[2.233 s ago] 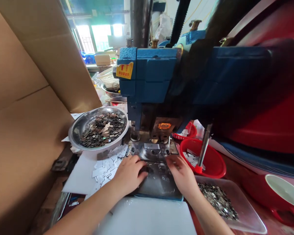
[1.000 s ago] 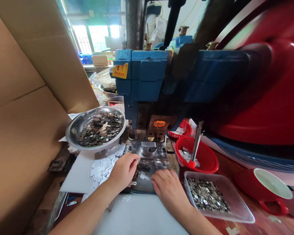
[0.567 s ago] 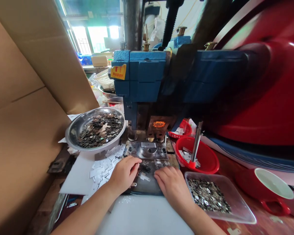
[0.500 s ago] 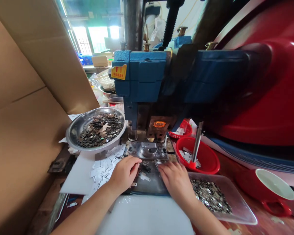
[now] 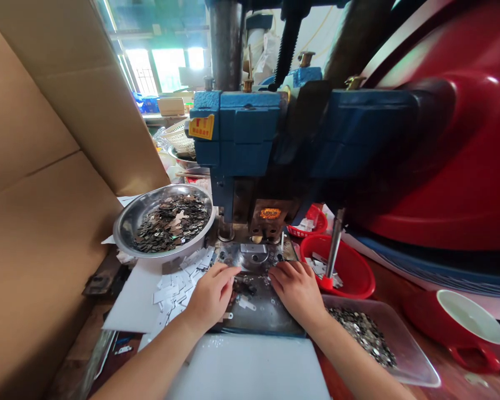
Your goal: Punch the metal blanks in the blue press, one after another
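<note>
My left hand point(image 5: 211, 294) is at the front left of the press's die point(image 5: 238, 260), its thumb and fingers drawn together; anything between them is hidden. At the die's front right corner is my right hand point(image 5: 299, 291), fingers curled and close together, their tips partly concealed. A rectangular metal piece point(image 5: 253, 248) lies on top of the die. On the dark bed plate point(image 5: 270, 311) between my hands, a small silver tab point(image 5: 246, 303) lies beside dark scraps. Flat silver pieces point(image 5: 170, 294) are heaped to the left of my left hand.
The blue press head point(image 5: 237, 133) hangs above the die. A steel bowl point(image 5: 120, 230) of dark flat parts stands left, near cardboard point(image 5: 45, 183). To the right are a red basket point(image 5: 364, 280), a plastic tray point(image 5: 416, 355) of small parts, a red mug point(image 5: 425, 311) and a large red wheel point(image 5: 441, 183).
My right hand has moved forward and slightly up toward the die's right corner, its fingers more curled. My left hand is nearly where it was. The press head looks unmoved.
</note>
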A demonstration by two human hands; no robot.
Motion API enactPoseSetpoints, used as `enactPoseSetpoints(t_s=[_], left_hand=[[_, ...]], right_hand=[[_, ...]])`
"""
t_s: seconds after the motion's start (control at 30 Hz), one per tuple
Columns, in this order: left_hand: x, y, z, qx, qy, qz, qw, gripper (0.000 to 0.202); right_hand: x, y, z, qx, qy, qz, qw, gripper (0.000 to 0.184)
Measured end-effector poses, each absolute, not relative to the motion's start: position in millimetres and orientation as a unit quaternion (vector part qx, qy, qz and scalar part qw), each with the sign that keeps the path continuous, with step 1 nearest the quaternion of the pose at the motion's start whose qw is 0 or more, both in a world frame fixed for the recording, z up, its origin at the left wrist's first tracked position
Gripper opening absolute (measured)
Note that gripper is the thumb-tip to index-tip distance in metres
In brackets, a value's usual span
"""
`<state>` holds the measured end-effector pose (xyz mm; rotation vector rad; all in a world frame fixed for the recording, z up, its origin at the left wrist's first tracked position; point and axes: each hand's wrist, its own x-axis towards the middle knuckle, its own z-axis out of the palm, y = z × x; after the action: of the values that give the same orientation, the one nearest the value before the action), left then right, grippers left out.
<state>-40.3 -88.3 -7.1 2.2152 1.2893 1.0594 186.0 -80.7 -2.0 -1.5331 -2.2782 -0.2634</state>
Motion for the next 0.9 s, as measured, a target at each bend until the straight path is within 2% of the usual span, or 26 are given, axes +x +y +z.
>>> enactPoseSetpoints(t_s=[0.2,0.4,0.5,0.63,0.77,0.9], left_hand=[[-40,-89,-5,0.769,0.467,0.391,0.194,0.02],[-39,-83,2,0.72,0.505,0.404,0.25,0.021],[-38,-77,9,0.668,0.549,0.405,0.297,0.016],[-36,-67,18,0.613,0.565,0.428,0.35,0.017],[-33,-59,22,0.602,0.552,0.455,0.354,0.016],[-28,-50,23,0.599,0.549,0.466,0.35,0.017]], right_hand=[[191,-70,-5,-0.564,-0.78,-0.039,0.268,0.02],[182,-45,11,-0.559,-0.755,-0.004,0.342,0.018],[167,-38,22,-0.565,-0.763,-0.035,0.311,0.017],[157,-37,33,-0.549,-0.799,-0.101,0.225,0.018],[162,-42,40,-0.501,-0.842,-0.123,0.159,0.022],[167,-48,44,-0.473,-0.859,-0.147,0.132,0.03]])
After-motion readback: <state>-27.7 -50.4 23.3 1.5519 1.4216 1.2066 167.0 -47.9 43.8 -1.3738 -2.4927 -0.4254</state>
